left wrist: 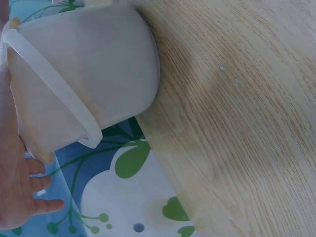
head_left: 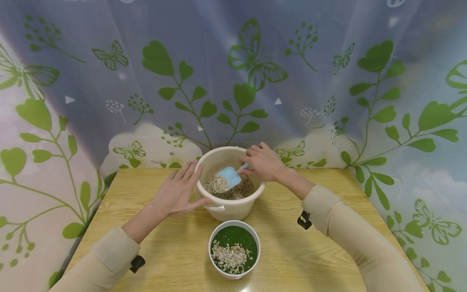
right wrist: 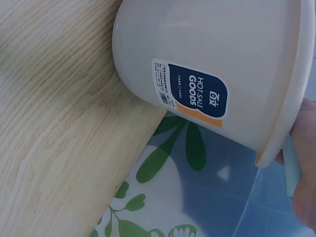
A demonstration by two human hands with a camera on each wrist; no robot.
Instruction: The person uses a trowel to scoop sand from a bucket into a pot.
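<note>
A cream bucket [head_left: 233,209] stands at the far side of the table, with coarse pale-brown flakes [head_left: 242,190] in it. Inside its mouth is a light blue scoop [head_left: 230,177] heaped with flakes. My right hand [head_left: 263,162] grips the scoop's handle over the bucket's right rim. With fingers spread and straight, my left hand [head_left: 178,190] rests against the bucket's left rim. In the left wrist view that hand [left wrist: 17,182] lies along the rim beside the white bail handle [left wrist: 59,84]. In front of the bucket sits a white bowl [head_left: 234,277], green inside, holding a small pile of flakes [head_left: 231,257].
The wooden table [head_left: 299,251] ends at a patterned curtain [head_left: 219,81] right behind the bucket. A label [right wrist: 197,94] is stuck on the bucket's side. Two small crumbs [left wrist: 237,82] lie on the tabletop in the left wrist view.
</note>
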